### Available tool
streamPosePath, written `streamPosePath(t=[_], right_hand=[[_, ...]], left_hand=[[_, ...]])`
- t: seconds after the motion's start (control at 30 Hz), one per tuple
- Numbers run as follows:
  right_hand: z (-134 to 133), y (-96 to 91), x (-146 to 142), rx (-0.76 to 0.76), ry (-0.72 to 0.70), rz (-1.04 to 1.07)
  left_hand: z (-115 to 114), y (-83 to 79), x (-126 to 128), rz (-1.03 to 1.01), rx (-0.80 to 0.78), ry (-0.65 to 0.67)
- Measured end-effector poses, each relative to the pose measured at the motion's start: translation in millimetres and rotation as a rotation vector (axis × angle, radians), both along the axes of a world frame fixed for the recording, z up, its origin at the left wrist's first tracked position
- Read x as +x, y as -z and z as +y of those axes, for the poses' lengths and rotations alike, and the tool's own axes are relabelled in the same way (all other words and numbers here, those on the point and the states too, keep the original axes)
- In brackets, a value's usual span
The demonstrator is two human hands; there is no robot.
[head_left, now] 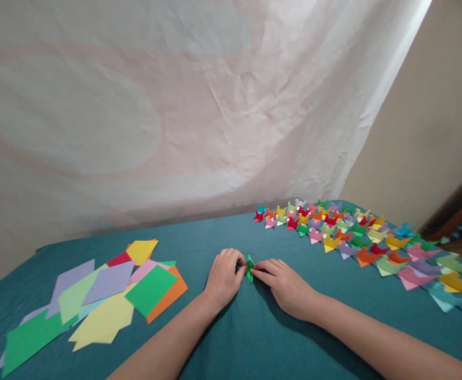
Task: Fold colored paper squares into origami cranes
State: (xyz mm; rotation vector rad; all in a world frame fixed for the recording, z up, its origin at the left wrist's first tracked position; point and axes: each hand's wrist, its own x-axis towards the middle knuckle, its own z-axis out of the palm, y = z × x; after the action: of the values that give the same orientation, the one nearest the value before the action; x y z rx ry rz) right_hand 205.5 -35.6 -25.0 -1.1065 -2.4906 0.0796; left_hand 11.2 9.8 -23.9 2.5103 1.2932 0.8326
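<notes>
A small green folded paper piece (pixel 250 269), pointed at its top and bottom ends, is between my two hands near the middle of the table. My left hand (pixel 226 274) is closed at its left side, thumb and fingertips pinching its edge. From the right, my right hand (pixel 284 285) has its thumb and forefinger closed on the other edge. Fingers cover part of the folds, so the exact shape is hard to make out.
Loose coloured paper sheets (pixel 110 282) lie overlapping at the left. Rows of folded paper birds (pixel 345 237) stand along the right side. A teal cloth (pixel 199 338) covers the table, and a pale sheet (pixel 199 116) hangs behind it.
</notes>
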Motion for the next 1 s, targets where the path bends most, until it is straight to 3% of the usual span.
streamPosePath(t=[0.37, 1.0], right_hand=[[-1.4, -2.5, -0.6, -0.032, 0.013, -0.004], [0.7, 0.5, -1.2, -0.029, 0.027, -0.040]], left_hand=[[4.2, 1.7, 0.3, -0.048, -0.054, -0.047], [1.4, -1.3, -0.3, 0.027, -0.023, -0.010]])
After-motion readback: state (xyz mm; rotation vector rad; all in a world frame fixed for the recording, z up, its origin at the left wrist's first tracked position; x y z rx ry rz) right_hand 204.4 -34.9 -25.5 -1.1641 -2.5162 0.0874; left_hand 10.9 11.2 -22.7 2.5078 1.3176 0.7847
